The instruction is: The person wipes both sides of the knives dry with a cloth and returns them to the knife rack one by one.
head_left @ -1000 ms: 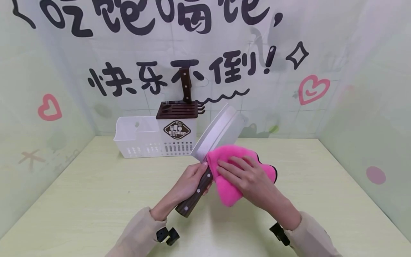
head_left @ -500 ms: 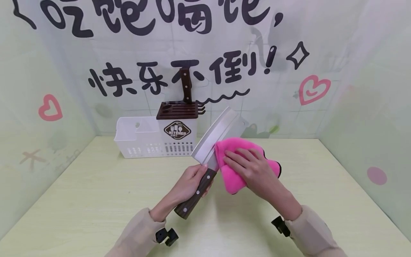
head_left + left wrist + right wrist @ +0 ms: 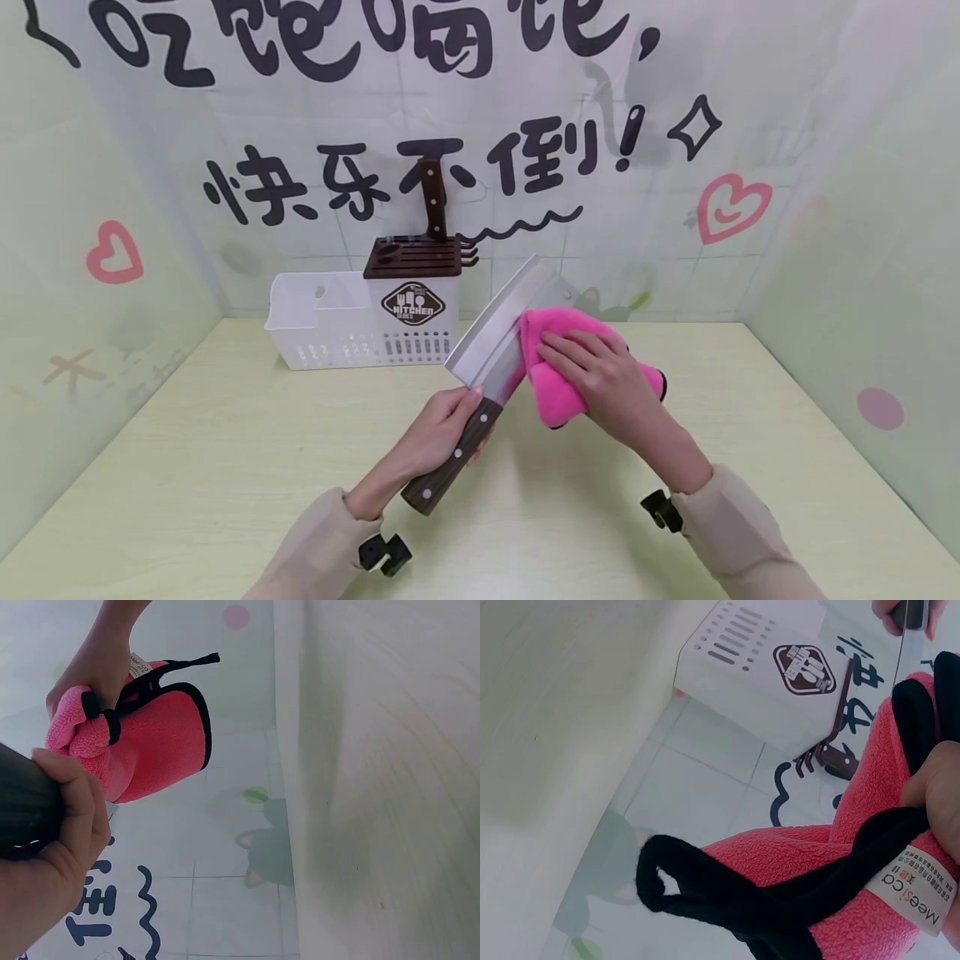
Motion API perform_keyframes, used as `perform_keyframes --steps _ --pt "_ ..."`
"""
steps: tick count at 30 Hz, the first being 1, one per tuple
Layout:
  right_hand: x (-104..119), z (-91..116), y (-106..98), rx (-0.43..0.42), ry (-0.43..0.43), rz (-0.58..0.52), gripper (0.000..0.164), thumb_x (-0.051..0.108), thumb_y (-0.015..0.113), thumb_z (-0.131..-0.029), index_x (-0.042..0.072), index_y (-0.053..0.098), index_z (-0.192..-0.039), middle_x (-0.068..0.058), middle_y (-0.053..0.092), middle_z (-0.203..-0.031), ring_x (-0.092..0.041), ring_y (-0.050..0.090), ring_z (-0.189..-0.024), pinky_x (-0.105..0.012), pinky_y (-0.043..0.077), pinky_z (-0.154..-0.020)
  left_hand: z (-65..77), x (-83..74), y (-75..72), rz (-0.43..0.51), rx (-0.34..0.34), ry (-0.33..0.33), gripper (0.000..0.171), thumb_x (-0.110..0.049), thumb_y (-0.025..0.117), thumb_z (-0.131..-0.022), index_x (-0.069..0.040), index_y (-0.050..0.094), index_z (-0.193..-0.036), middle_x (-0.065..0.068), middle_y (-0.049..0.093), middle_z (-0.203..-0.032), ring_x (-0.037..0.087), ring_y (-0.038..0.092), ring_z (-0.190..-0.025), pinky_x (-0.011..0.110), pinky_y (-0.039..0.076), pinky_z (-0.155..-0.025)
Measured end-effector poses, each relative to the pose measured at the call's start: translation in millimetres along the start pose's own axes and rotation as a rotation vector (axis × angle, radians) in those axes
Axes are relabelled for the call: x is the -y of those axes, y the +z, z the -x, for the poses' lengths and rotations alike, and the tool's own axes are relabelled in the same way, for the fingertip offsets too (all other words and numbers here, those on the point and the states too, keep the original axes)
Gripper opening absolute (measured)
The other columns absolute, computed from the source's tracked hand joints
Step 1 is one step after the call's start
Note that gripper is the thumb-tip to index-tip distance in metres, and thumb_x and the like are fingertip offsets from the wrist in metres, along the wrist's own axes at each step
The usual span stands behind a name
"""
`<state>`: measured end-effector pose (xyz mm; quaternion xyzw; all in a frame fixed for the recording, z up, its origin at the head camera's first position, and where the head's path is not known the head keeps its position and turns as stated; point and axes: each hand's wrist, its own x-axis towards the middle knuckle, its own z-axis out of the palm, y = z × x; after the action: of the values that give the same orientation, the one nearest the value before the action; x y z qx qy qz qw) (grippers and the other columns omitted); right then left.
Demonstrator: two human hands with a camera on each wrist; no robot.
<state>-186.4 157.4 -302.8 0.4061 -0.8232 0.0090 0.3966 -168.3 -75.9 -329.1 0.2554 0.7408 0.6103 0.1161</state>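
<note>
My left hand [image 3: 438, 429] grips the dark riveted handle [image 3: 454, 454] of a kitchen cleaver [image 3: 489, 343], held above the table with its broad blade slanting up and to the right. With my right hand [image 3: 600, 379] I hold a folded pink towel [image 3: 551, 398] against the blade, covering part of its right side. In the left wrist view, the black-edged towel [image 3: 161, 742] wraps around the blade, which is mostly hidden there. My right thumb [image 3: 941, 791] presses on the towel's underside in the right wrist view, beside a white label [image 3: 915, 889] and a black hanging loop.
A white perforated plastic rack [image 3: 326, 321] stands at the back of the light wood table [image 3: 225, 450]. Its brown slotted top [image 3: 412, 257] holds a knife with a brown handle [image 3: 432, 200]. Printed walls close off the back and both sides.
My right hand and the towel have slid up and right along the blade, away from the handle, baring more metal near it. My left hand keeps its grip, with the cleaver slightly lower.
</note>
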Motion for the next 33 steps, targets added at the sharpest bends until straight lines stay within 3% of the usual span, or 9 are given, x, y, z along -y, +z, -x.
perform_keyframes --steps 9,23,33 --pt "-17.5 2.1 3.1 0.001 0.093 -0.025 0.063 0.002 0.083 -0.053 0.004 0.06 -0.112 -0.012 0.061 -0.11 -0.03 0.051 -0.107 -0.047 0.042 -0.086 1.5 2.3 -1.2 -0.026 0.01 0.012 0.041 -0.023 0.029 -0.099 0.01 0.049 -0.086 0.007 0.05 -0.062 0.015 0.049 -0.046 0.029 0.046 -0.042" --pt "-30.4 5.2 3.0 0.07 0.248 -0.02 0.064 -0.004 0.08 -0.056 0.002 0.058 -0.116 -0.013 0.057 -0.117 -0.032 0.049 -0.111 -0.049 0.045 -0.081 3.4 3.9 -1.1 -0.071 0.026 0.017 0.041 -0.023 0.03 -0.099 0.009 0.051 -0.083 0.007 0.051 -0.061 0.014 0.048 -0.043 0.03 0.045 -0.04" --pt "-26.1 2.5 0.4 0.075 0.262 0.012 0.064 -0.001 0.082 -0.056 0.002 0.058 -0.115 -0.013 0.057 -0.117 -0.032 0.051 -0.106 -0.05 0.044 -0.08 2.6 3.6 -0.9 -0.076 0.027 0.025 0.041 -0.022 0.031 -0.099 0.009 0.051 -0.082 0.007 0.051 -0.06 0.014 0.049 -0.043 0.03 0.046 -0.04"
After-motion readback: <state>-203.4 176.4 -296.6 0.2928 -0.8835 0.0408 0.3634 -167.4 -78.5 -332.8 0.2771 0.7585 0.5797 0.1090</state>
